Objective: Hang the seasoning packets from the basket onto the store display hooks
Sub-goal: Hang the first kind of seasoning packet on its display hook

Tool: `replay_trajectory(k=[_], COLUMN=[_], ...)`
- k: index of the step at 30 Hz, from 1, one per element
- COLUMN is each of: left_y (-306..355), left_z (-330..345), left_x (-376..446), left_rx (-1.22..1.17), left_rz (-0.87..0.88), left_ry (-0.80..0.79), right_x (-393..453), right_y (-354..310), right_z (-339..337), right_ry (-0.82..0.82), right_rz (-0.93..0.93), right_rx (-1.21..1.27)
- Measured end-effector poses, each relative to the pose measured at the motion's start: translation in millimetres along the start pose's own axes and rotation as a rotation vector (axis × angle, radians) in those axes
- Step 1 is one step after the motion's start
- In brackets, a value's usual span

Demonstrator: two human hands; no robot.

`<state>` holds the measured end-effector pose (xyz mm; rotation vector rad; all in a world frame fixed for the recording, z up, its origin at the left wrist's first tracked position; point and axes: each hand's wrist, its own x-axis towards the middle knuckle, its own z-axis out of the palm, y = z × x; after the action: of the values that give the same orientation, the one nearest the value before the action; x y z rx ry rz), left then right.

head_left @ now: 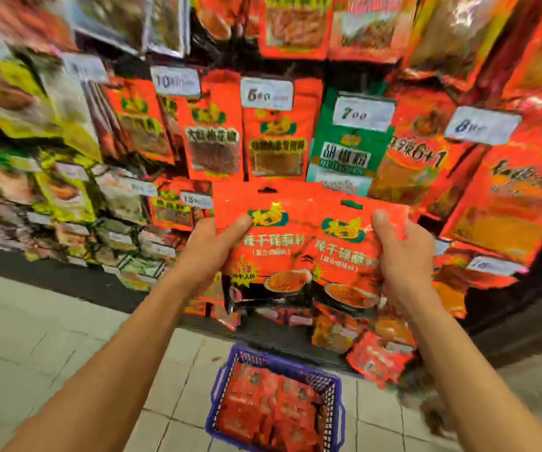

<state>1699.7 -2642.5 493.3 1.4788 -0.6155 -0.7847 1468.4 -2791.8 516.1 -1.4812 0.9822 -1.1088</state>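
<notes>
Left hand [212, 244] grips the left red seasoning packet [263, 236], thumb across its front. Right hand [400, 256] grips the right red seasoning packet [344, 252] likewise. Both packets are held upright, overlapping, in front of the display rack [273, 125] of hanging packets. Purple basket [336, 391] on the tiled floor [67, 337] below holds more red packets [269, 406].

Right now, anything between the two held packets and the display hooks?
Nothing loose visible in between. The left hand and right hand hold the red packets up before the display, but hanging packets and price tags already cover the rows behind. No free hook is visible; blur hides detail.
</notes>
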Motion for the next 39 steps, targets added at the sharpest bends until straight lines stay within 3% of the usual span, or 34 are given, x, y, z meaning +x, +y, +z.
replay_trajectory(k=[3, 9, 12, 23, 32, 39], left_y=[59, 134, 158, 211, 241, 244], left_z=[-19, -59, -80, -184, -226, -223], left_x=[-5, -5, 3, 89, 155, 179], left_rx=[-0.042, -0.167, -0.166, -0.184, -0.164, -0.182], left_rz=[0.073, 0.184, 0.220, 0.342, 0.410, 0.439], left_ry=[0.015, -0.013, -0.096, -0.129, -0.084, -0.125], right_x=[15, 33, 37, 65, 122, 145], right_y=[-58, -137, -166, -226, -256, -266], right_z=[14, 66, 109, 260, 318, 327], right_ry=[-0.043, -0.097, -0.169, -0.303, 0.081, 0.229], right_rz=[-0.120, -0.183, -0.166, -0.149, -0.305, -0.323], right_rx=[0.078, 0.184, 0.261, 0.383, 0.153, 0.083])
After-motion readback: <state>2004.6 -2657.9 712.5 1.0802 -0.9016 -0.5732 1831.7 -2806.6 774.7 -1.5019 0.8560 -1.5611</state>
